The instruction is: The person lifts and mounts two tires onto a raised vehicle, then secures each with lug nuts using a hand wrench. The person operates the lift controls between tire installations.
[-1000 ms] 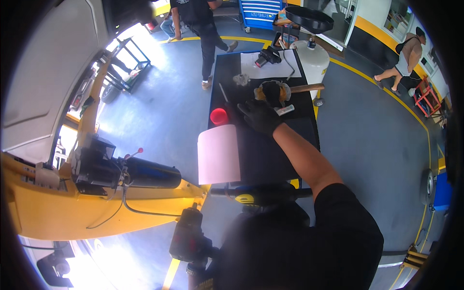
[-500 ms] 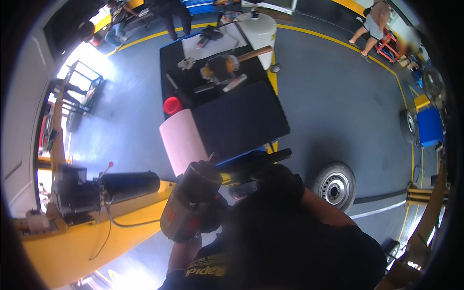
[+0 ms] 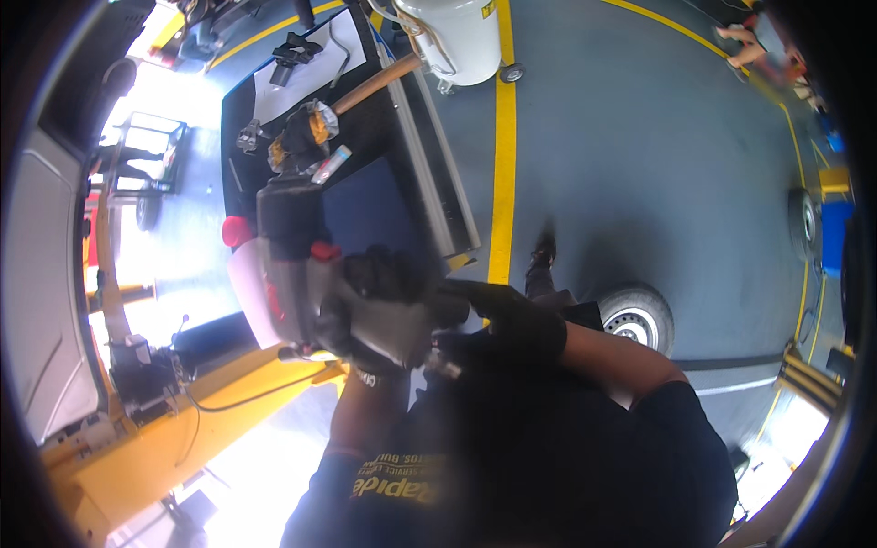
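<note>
My left hand (image 3: 379, 274), in a dark glove, is closed around the grip of a bulky black-and-grey cordless impact wrench (image 3: 292, 219) with red parts. The wrench is held above the near left part of a dark-topped work table (image 3: 375, 137) and hides part of it. My right hand (image 3: 525, 320), also in a black glove, is beside the wrench at the front of my body. Its fingers reach left around a dark, rounded piece that blends into the glove and the shirt. A small metal-looking end (image 3: 445, 367) shows below the wrench, blurred.
A wooden-handled tool (image 3: 379, 82), orange-and-grey bundle (image 3: 311, 132), black power tool (image 3: 294, 55), red round item (image 3: 237, 231) and pink sheet (image 3: 245, 283) lie on the table. A white tank (image 3: 452, 41) stands behind, a wheel (image 3: 635, 324) right, a yellow beam (image 3: 219, 384) left.
My left hand has raised and turned the impact wrench, now over the table. My right hand has come left toward it, away from the table's near edge. The view has shifted, moving the table left.
</note>
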`<state>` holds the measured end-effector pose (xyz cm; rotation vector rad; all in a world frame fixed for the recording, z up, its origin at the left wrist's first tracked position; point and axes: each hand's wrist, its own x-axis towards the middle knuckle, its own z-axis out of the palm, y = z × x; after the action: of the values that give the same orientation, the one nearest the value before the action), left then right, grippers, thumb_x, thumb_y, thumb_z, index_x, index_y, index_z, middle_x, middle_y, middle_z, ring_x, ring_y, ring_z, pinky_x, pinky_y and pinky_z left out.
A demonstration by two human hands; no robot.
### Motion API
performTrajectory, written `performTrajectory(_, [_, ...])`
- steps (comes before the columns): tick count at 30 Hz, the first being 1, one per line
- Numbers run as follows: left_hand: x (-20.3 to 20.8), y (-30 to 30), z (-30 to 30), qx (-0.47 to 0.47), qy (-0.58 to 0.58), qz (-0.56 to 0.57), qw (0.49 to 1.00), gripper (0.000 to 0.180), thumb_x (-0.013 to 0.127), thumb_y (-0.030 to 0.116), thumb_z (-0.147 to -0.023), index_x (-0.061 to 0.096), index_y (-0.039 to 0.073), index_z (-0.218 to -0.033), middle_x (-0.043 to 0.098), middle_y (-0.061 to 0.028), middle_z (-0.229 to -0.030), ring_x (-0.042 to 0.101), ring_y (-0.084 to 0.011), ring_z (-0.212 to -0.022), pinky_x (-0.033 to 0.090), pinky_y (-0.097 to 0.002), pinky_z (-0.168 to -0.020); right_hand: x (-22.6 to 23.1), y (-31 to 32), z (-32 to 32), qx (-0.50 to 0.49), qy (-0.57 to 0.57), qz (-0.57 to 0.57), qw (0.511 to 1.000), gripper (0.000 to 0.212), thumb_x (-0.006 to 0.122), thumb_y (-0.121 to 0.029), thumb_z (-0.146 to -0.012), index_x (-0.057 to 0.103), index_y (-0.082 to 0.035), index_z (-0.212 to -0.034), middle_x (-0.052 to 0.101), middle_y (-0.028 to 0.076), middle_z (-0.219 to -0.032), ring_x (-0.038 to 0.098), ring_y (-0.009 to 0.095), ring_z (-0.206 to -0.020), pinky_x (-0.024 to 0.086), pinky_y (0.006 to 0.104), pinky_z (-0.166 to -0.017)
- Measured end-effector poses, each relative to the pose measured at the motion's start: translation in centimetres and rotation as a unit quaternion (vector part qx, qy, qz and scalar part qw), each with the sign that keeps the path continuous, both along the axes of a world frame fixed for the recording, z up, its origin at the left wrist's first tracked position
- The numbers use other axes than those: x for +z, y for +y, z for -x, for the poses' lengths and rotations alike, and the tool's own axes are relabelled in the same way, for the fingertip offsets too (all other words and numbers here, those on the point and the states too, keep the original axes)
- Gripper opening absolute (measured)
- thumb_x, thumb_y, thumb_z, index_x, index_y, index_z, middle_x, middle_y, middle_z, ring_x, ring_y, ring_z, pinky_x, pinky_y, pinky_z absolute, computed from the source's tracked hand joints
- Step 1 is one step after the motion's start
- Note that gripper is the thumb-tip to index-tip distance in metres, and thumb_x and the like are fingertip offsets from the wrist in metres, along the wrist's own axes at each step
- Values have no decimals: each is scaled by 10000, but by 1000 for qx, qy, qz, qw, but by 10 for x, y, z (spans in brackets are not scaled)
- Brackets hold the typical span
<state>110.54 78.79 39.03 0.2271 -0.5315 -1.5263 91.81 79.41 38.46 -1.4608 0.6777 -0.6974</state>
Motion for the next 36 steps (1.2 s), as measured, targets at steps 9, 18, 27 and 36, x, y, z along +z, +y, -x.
performTrajectory(9, [6, -48, 97, 59, -153, 19, 986, 431, 741, 421, -740, 552, 48, -843, 537, -94, -764, 563, -282, -825, 459, -476, -868, -7, -89, 118, -107, 59, 313, 942, 271, 693, -157, -829, 685, -62, -1083, 711, 90, -1074, 703, 241, -908, 556, 367, -831])
performTrajectory(18, [-5, -32, 71, -207, -169, 38, 963, 361, 741, 284, -834, 612, -23, -972, 627, -111, -836, 643, -237, -757, 529, -356, -707, -23, -172, 213, -26, -245, 14, 969, 361, 567, -148, -951, 474, -1, -1268, 642, 182, -1075, 678, 285, -879, 553, 411, -808])
performTrajectory(27, [-54, -48, 106, 49, -325, -237, 914, 365, 639, 238, -937, 557, 5, -1207, 636, -115, -1024, 649, -183, -891, 529, -313, -735, -17, -215, 163, -85, -122, 12, 989, 385, 495, -224, -998, 428, -20, -1318, 597, 129, -923, 623, 259, -814, 525, 440, -764])
performTrajectory(36, [-43, -146, -18, 315, -878, -1, 360, 354, 541, 225, -971, 540, 45, -1276, 622, -94, -1128, 637, -218, -1003, 533, -390, -804, -120, -283, 191, -102, 165, -188, 963, 438, 535, -124, -943, 412, -15, -1350, 566, 36, -763, 530, 121, -581, 453, 261, -506])
